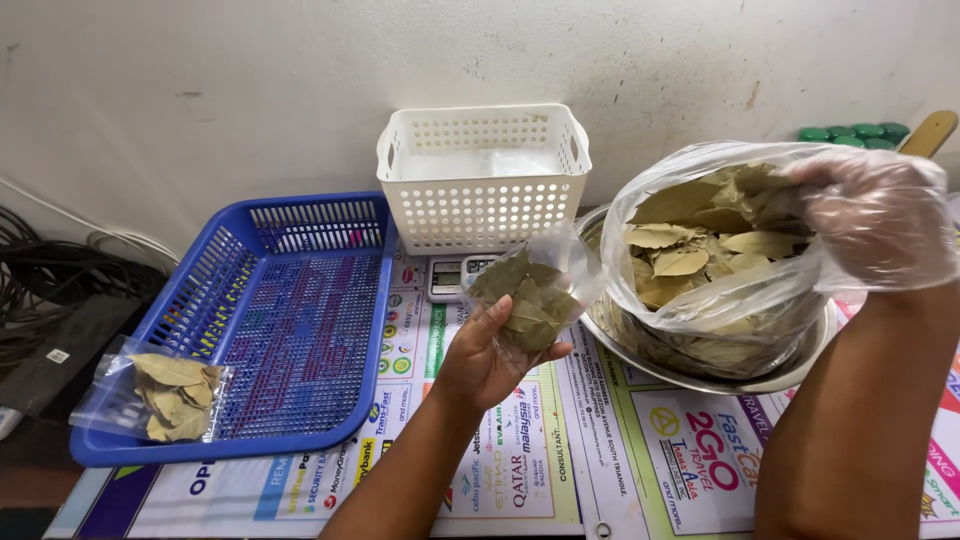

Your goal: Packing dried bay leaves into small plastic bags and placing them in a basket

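Note:
My left hand holds up a small clear plastic bag of dried leaves over the table's middle. My right hand, in a thin clear plastic glove, reaches into a large clear plastic bag of dried leaves. That big bag sits in a round metal bowl at the right. The gloved fingers are closed among the leaves at the bag's mouth; what they grip is hidden.
A blue plastic tray lies at the left, with a filled small bag of leaves on its near left corner. A white perforated basket stands by the wall, a small digital scale before it. Printed paper covers the table. Cables lie far left.

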